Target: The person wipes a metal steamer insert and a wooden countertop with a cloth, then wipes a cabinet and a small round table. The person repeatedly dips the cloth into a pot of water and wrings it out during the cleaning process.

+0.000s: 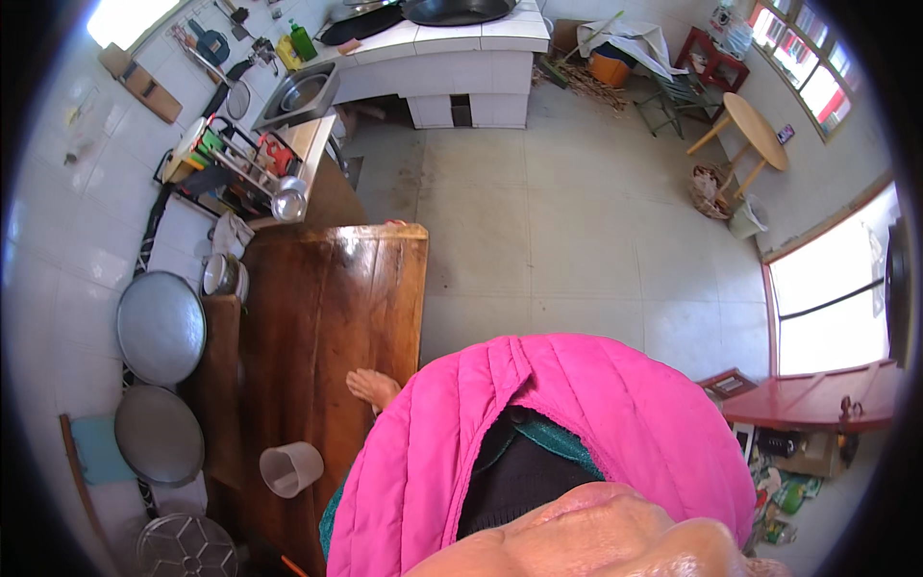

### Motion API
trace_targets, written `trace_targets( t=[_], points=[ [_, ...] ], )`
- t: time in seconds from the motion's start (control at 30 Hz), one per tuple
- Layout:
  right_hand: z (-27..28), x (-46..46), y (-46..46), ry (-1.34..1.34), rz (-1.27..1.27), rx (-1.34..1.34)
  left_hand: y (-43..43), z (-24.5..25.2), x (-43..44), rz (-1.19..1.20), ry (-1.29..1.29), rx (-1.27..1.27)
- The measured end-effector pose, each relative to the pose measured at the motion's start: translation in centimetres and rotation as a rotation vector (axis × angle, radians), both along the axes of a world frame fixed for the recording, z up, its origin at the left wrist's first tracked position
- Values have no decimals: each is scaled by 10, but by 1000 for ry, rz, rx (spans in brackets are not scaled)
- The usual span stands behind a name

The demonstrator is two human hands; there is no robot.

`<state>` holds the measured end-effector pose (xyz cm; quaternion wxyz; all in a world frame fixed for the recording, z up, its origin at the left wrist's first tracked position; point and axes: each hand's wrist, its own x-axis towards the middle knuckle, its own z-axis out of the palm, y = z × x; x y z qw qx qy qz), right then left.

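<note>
My left hand [373,389] rests near the right edge of a brown wooden table [346,303], its fingers stretched out to the left and nothing visible in them. Below and to the left of it, a translucent plastic cup [291,469] is on the same tabletop, apart from the hand. The sleeve and front of a pink quilted jacket [433,433] hide the rest of the arm. My right hand is out of view; the jacket and the tiled floor lie before me.
Bowls [225,275] stand at the table's far left corner. Round metal trays [161,328] lean against the tiled wall. A utensil rack [238,169] and a steel sink [299,94] stand beyond. At the right are a small round table [755,130] and a red door [807,397].
</note>
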<state>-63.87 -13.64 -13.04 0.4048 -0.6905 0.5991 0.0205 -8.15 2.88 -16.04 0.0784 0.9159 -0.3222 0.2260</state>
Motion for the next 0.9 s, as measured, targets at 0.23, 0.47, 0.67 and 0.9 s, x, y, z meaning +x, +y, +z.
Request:
trace_targets(
  t=[0.23,0.47,0.67,0.9],
  points=[
    [-13,40,-108,-62,24,-183,-126,9,18,-6,225,82],
    [-10,46,-177,-217,-183,-97,-279,15,28,-97,390,93],
    [-1,-8,-239,12,-318,-18,-417,5,39,-257,660,-206],
    [4,-39,-329,27,-454,-94,-679,65,-67,-727,1503,-484]
  ],
)
